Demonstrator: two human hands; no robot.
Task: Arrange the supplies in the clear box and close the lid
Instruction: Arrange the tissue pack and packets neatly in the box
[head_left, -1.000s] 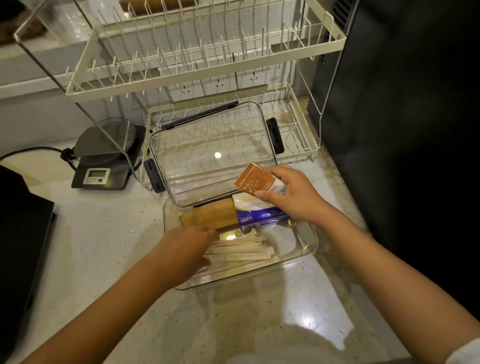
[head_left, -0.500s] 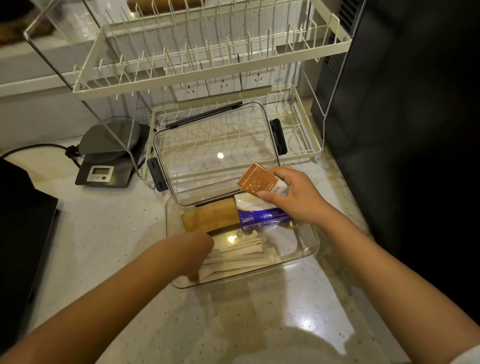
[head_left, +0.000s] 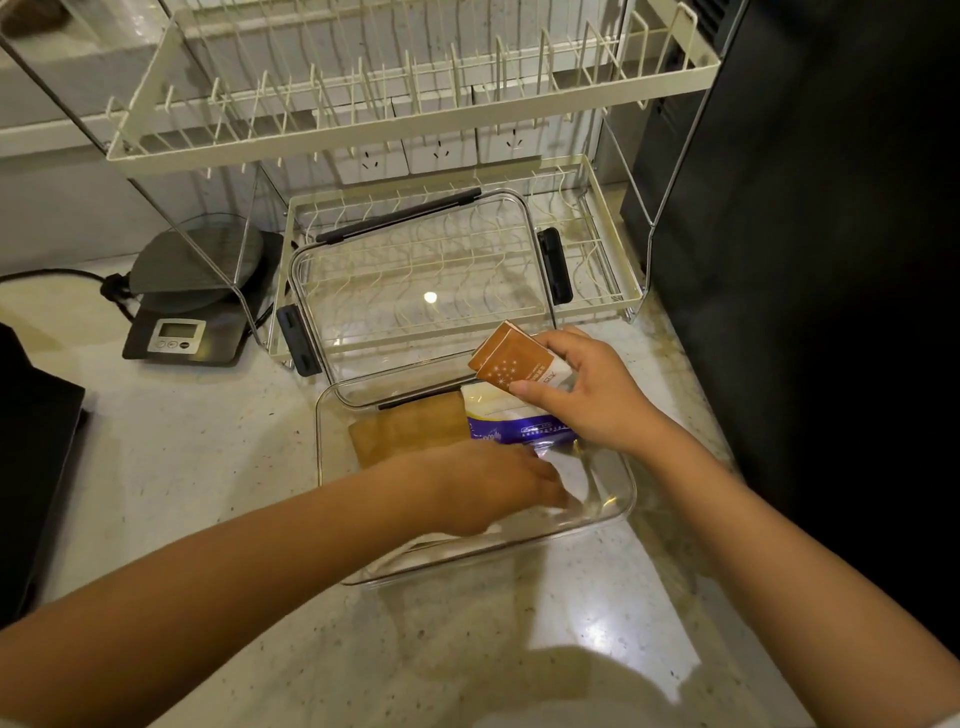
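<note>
The clear box (head_left: 621, 506) sits on the counter with its clear lid (head_left: 415, 291) leaning up behind it against the dish rack. Inside lie a brown flat packet (head_left: 410, 428) at the back left and a white and purple tissue pack (head_left: 498, 421) at the back right. My right hand (head_left: 587, 397) holds an orange and white small carton (head_left: 514, 361) over the tissue pack. My left hand (head_left: 493, 488) reaches into the box, palm down, covering the pale wooden sticks; whether it grips them is hidden.
A cream two-tier dish rack (head_left: 395, 135) stands behind the box. A grey kitchen scale (head_left: 192, 306) with a black cord sits at the left. A black appliance (head_left: 831, 260) fills the right side, and a dark object (head_left: 31, 457) lies at the left edge.
My left hand has slid rightward over the wooden sticks, covering them. My right hand keeps the carton in about the same place.
</note>
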